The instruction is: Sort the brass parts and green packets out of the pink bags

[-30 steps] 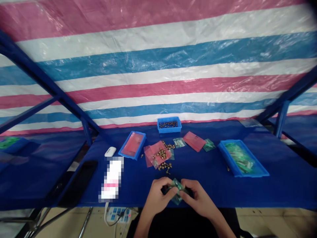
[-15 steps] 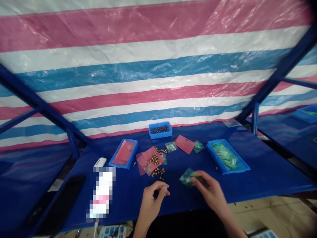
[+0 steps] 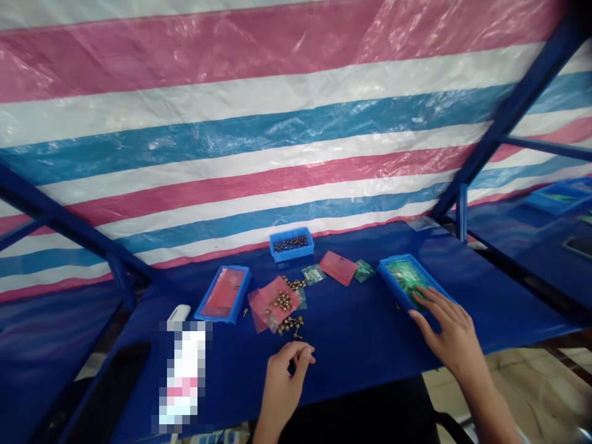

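Observation:
My right hand [image 3: 446, 327] lies with fingers spread over the near end of a blue tray [image 3: 391, 277] filled with small green bags; nothing shows in its grip. My left hand [image 3: 285, 373] rests on the blue table [image 3: 361, 345] in a loose curl, thumb and fingers close together, with nothing visible between them. Just beyond it lie loose brass parts [image 3: 291, 325] and pink bags [image 3: 271, 302] with more brass parts on them.
A small blue bin [image 3: 291, 245] of brass parts stands at the back. A blue tray [image 3: 223, 302] with pink bags lies on the left, a pink bag [image 3: 338, 267] and green bags [image 3: 314, 272] in the middle. A black phone [image 3: 111, 388] and a white object [image 3: 178, 312] lie far left.
My right hand carried the small green bag from the front of the table rightward to the tray of green bags and now lies open over it. My left hand stayed near the front edge.

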